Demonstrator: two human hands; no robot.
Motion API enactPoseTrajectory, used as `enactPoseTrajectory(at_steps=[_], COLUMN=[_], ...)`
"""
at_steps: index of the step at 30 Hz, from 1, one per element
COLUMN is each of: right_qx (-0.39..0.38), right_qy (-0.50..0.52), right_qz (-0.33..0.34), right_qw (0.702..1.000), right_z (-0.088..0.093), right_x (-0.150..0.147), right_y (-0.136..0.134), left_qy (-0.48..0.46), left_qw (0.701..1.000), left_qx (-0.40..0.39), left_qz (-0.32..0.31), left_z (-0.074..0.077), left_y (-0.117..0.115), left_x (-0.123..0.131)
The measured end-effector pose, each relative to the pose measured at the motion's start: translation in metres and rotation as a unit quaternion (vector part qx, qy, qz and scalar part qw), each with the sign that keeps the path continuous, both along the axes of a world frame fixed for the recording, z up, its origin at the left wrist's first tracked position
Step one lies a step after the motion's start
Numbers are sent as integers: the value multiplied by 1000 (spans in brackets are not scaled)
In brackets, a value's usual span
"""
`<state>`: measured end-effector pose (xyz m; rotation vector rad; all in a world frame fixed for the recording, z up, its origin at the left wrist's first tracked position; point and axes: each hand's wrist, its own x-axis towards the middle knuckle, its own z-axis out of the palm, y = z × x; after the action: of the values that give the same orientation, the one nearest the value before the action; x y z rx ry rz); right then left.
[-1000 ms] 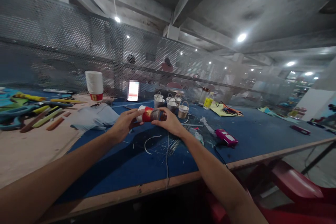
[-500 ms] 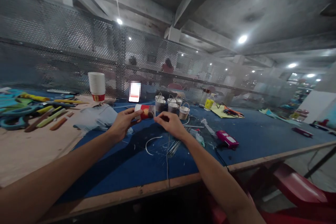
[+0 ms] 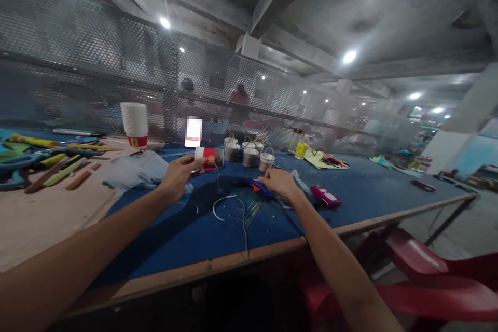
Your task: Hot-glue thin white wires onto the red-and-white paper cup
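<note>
My left hand (image 3: 179, 177) is closed round a red-and-white paper cup (image 3: 210, 157) held on its side above the table. Grey-brown cord is wound round the cup's right end, and a strand hangs below it. Over to the right, my right hand (image 3: 279, 182) grips a blue hot glue gun (image 3: 266, 190) with an orange trigger, low over the table. My fingers hide part of the gun. Behind both hands stand several small cord-wrapped cups with handles (image 3: 250, 158). A curved white strip (image 3: 218, 212) and thin loose sticks lie between my forearms.
Stacked paper cups (image 3: 135, 122) stand at the back left, near a lit phone (image 3: 193, 132). Scissors (image 3: 19, 163) and clay-coloured sticks lie on the left board. To the right are a magenta box (image 3: 326, 196), a yellow-labelled bottle (image 3: 302, 147) and red chairs (image 3: 420, 259).
My right hand has left the cup's cord-wrapped end, moved right and down, and taken hold of the glue gun. My left hand still holds the cup. The view has shifted slightly right.
</note>
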<state>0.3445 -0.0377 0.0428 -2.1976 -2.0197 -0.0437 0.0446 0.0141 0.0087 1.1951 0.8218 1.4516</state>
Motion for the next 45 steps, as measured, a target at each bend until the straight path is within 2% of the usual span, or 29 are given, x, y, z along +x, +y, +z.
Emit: enactPoseTrajectory(at_steps=[4,8,14,18,22,24,27,28,30,32,37,42,45], right_qx=[-55,-61,4,80,135,137,98,86,83,101,169,148,169], right_qy=[5,44,147,264,392,484,628,656,671,656,586,536,486], right_qz=[6,20,22,35,72,108,167,180,196,208,221,225,212], right_qw=[998,997,989,960,907,857,754,728,711,718,762,800,831], right_z=[-16,-25,-24,-16,-7,-5,-1,-1,0,0,-8,-20,-25], right_x=[12,16,22,23,13,4,-13,-19,-32,-44,-66,-69,-66], right_y=[-2,3,0,-3,-2,-1,3,5,12,18,23,12,6], left_qy=[9,9,0,6,-2,-6,-3,-3,-3,-9,-6,3,6], left_qw=[1000,1000,1000,999,999,999,999,999,999,999,999,999,1000], left_qx=[3,1,-1,-3,-19,-23,-22,-22,-26,-37,-45,-32,-22], left_qz=[-2,4,21,36,34,30,25,25,27,27,16,11,0], left_z=[0,3,4,3,4,5,6,6,6,5,3,-1,-1], left_y=[-3,-5,-1,1,0,-2,-4,-5,-5,-6,-5,-4,-6], left_x=[1,2,1,-2,-3,-3,-2,-1,0,1,2,1,2])
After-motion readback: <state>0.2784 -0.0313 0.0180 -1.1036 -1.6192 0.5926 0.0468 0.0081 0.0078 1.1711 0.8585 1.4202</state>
